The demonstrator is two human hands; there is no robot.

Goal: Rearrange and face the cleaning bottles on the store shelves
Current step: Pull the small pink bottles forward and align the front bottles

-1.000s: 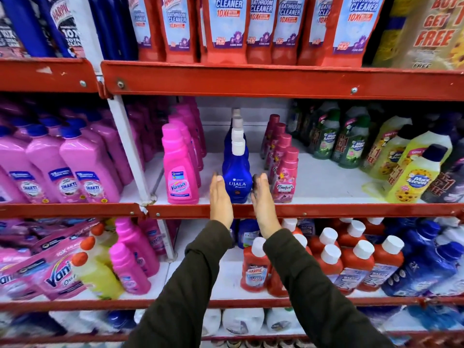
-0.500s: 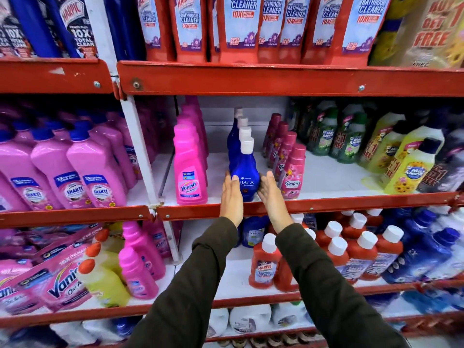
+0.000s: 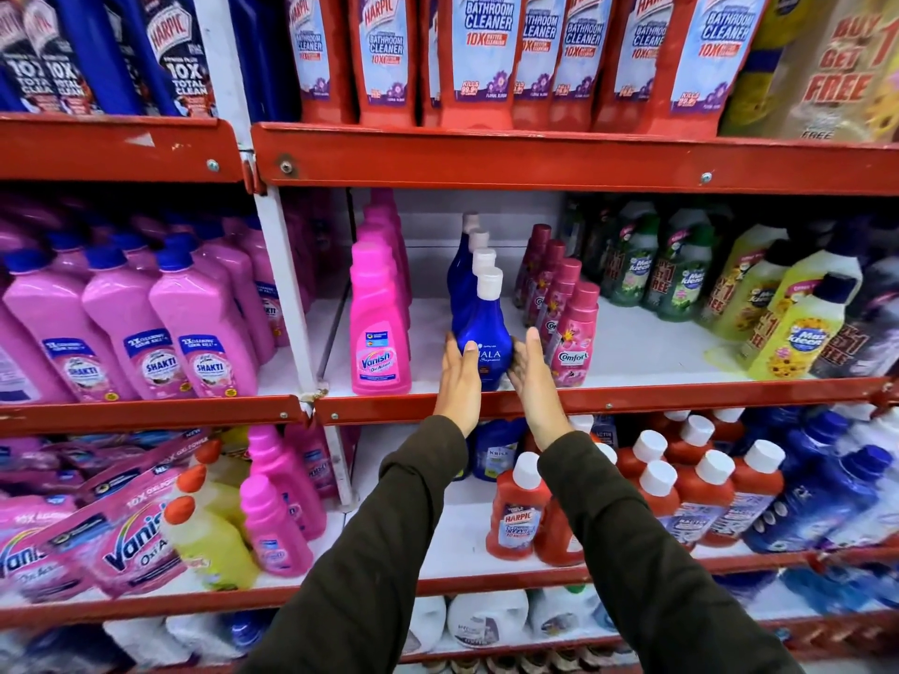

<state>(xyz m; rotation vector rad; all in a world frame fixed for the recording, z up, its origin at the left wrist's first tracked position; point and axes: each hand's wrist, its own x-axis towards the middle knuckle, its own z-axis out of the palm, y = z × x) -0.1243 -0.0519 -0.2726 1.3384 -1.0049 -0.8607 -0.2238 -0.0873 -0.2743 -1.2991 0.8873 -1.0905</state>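
A blue Ujala bottle (image 3: 486,333) with a white cap stands upright at the front of its row on the middle shelf (image 3: 632,398). It sits between my two flat hands. My left hand (image 3: 458,381) lies against its left side, fingers over the label's left edge. My right hand (image 3: 535,381) presses near its lower right side, fingertips angled slightly off it. A pink Vanish bottle (image 3: 379,333) stands to the left. A pink Comfort bottle (image 3: 574,338) stands close on the right.
Pink Shakti bottles (image 3: 204,333) fill the left bay beyond a white upright (image 3: 282,284). Green and yellow Max Kleen bottles (image 3: 798,328) stand at right. Red Harpic bottles (image 3: 481,60) line the shelf above. More Harpic bottles (image 3: 518,513) stand below.
Both hands have stayed on either side of the blue bottle and slid a little higher along it. The bottle remains at the shelf's front edge. The view has drifted.
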